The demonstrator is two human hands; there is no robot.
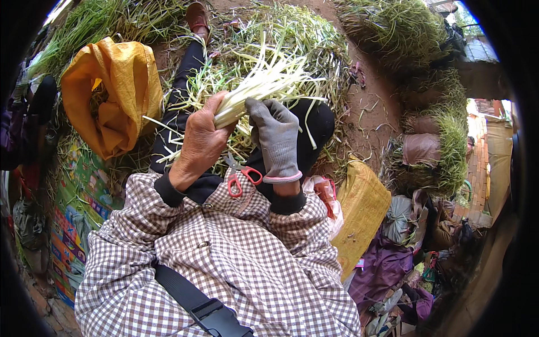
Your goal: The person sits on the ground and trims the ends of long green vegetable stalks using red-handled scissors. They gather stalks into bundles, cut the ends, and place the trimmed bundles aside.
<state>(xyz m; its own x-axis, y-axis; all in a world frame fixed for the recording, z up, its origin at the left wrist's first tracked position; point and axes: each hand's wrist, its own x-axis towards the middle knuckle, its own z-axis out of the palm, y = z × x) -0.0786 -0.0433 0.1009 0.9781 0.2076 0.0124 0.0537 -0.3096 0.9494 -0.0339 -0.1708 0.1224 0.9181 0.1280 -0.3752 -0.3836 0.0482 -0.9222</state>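
My bare left hand [204,137] is closed around the lower end of a bunch of long pale green-white stalks [265,86], which fans out away from me to the upper right. My right hand [273,130], in a grey knitted glove with a pink cuff edge, is at the right side of the bunch, thumb and fingertips bent together against the stalks; whether it pinches one is hidden. Small scissors with red handles [240,181] lie on my checked garment at the lap, below and between both hands. A few loose stalks [170,156] stick out left of my left wrist.
A heap of cut stalks and leaves [311,38] covers the ground ahead. An orange woven sack [147,80] stands open at the left, and a yellow sack [362,202] lies at the right. Tied green bundles [450,147] line the right side. Someone's dark-clad limb [44,101] shows at the far left.
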